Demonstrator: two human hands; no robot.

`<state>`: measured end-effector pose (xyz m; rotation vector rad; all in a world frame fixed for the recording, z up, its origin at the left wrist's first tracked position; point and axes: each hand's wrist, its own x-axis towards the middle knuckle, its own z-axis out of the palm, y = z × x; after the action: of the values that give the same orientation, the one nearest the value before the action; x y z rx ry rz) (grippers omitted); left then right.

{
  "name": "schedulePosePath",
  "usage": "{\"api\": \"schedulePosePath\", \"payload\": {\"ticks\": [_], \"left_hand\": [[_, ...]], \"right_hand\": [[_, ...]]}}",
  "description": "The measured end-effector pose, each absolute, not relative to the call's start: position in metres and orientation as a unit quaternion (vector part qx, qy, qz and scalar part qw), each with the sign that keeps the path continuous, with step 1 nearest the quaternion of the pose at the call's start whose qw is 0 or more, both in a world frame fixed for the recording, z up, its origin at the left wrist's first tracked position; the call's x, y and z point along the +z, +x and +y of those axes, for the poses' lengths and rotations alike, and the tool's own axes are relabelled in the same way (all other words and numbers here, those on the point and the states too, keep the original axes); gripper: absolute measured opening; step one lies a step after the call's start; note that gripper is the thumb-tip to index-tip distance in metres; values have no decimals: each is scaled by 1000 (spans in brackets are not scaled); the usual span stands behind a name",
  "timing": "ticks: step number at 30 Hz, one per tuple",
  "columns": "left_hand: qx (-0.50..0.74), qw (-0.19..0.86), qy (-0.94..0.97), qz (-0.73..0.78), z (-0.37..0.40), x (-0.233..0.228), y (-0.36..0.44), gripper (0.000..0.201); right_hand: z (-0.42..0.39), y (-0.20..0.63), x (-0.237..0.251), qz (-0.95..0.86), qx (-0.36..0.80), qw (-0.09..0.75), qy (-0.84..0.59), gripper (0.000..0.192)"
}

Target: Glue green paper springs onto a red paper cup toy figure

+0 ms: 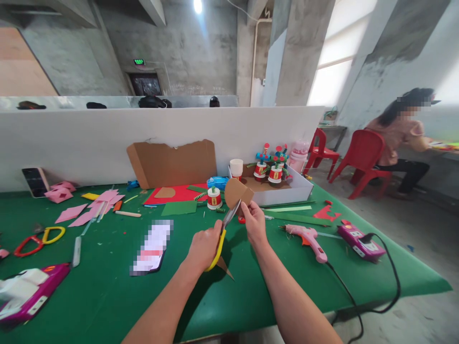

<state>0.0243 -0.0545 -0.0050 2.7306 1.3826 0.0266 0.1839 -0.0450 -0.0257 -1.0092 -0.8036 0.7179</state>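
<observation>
My left hand is closed round the yellow handles of a pair of scissors, whose blades point up and away. A rounded piece of brown cardboard is pinched in my right hand, and the blades meet its lower edge. Below my hands a pointed cardboard scrap lies on the green table. Just beyond stands a small red and white paper-cup figure with striped arms. Part of a red round thing shows under my right hand.
On the right lie a pink glue gun and a purple power strip with a black cord. A shallow box at the back holds several cup figures. Left are a phone, pink paper and other scissors. A person sits far right.
</observation>
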Motion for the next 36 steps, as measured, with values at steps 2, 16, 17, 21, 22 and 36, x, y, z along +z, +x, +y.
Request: {"api": "schedulePosePath", "payload": {"ticks": [2, 16, 17, 21, 22, 36], "left_hand": [[18, 36, 891, 453, -53, -7, 23, 22], [26, 6, 871, 491, -45, -8, 18, 21], [20, -2, 871, 490, -45, -7, 18, 21], [7, -27, 877, 480, -47, -4, 18, 23], [6, -28, 877, 479, -47, -3, 18, 23], [-5, -1, 876, 483, -50, 2, 21, 25]], "right_hand": [[-45, 184, -27, -373, 329, 735, -461, 38], [-43, 167, -35, -426, 375, 670, -478, 34], [-42, 167, -35, -425, 380, 670, -476, 34], [-40, 171, -36, -420, 394, 673, -464, 35], [-40, 172, -36, -420, 395, 674, -463, 35], [-40, 176, -38, -420, 402, 668, -464, 34]]}}
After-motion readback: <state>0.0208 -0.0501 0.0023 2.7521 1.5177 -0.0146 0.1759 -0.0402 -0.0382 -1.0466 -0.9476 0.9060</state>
